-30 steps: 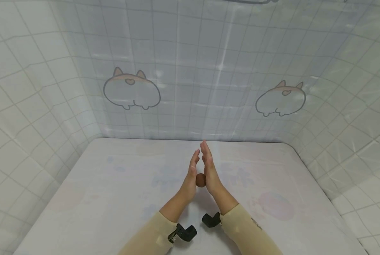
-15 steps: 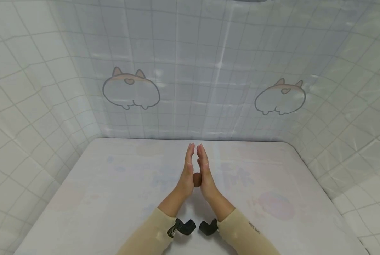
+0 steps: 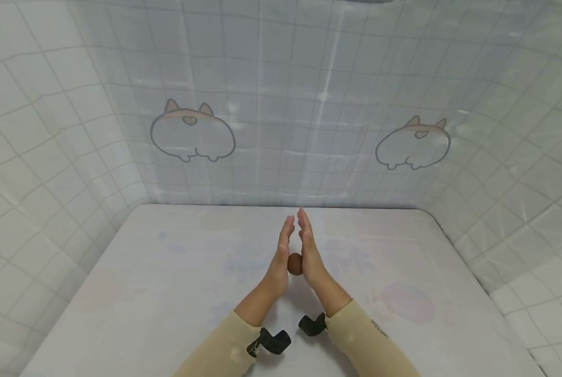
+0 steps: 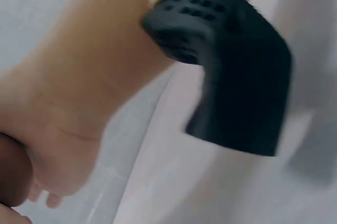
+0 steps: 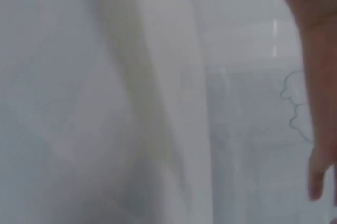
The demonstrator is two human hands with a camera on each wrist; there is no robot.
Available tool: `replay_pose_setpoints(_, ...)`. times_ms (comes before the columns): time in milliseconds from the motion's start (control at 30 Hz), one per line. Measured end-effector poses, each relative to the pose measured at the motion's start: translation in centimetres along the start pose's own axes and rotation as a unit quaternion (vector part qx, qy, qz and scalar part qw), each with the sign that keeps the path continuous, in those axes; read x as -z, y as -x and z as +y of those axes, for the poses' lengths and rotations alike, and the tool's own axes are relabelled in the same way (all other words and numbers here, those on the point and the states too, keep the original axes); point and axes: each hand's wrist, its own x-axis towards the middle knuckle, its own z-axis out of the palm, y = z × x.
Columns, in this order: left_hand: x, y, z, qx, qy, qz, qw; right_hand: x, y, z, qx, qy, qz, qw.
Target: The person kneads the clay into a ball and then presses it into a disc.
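Note:
A round brown ball of dough or clay (image 3: 295, 264) sits between two palms in the head view. My left hand (image 3: 277, 267) presses it from the left and my right hand (image 3: 312, 262) from the right. Both hands have straight fingers pointing away from me, tips slightly apart, the right fingertips a little farther forward. Held above the table, the ball looks round. In the left wrist view, part of the brown ball (image 4: 13, 174) shows at the left edge beside a palm. Along the right edge of the right wrist view, part of a hand (image 5: 322, 108) is visible.
A pale table cover (image 3: 167, 293) with faint coloured prints lies under the hands. Gridded sheeting (image 3: 281, 131) with dog drawings rises behind and at both sides. Black wrist mounts (image 3: 276, 343) stick out inward from the beige sleeves (image 3: 370, 340), close together.
The hands slide against each other around the ball: the right hand went back, then forward again. Half a second ago the fingertips were about level. The ball shifted slightly left, then right.

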Motion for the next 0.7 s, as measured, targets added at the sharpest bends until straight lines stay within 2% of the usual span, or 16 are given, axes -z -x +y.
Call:
replay_pose_setpoints(133,0.4,-0.5,-0.1,-0.005,0.002,0.007,1.0,-0.2,0.0,0.8,0.008,-0.015,-0.028,0.999)
replay_pose_setpoints(300,1.0,-1.1,-0.2,0.002,0.004,0.031,0.9995,-0.9,0.5,0.7,0.024,-0.01,-0.049,0.998)
replay_pose_setpoints(500,1.7,-1.4,-1.0,0.044,0.005,0.08,0.9959,-1.5,1.2,-0.1,0.041,-0.03,-0.074,0.996)
replay_pose_setpoints(600,1.8,-1.4,-1.3,0.059,0.01,0.084,0.9946,-1.6,1.2,-0.8,0.056,-0.031,-0.07,0.995)
replay_pose_setpoints(700,1.7,-1.3,-1.6,0.069,-0.001,0.071,0.9951,-1.5,0.9,-1.4,0.072,-0.017,-0.05,0.996)
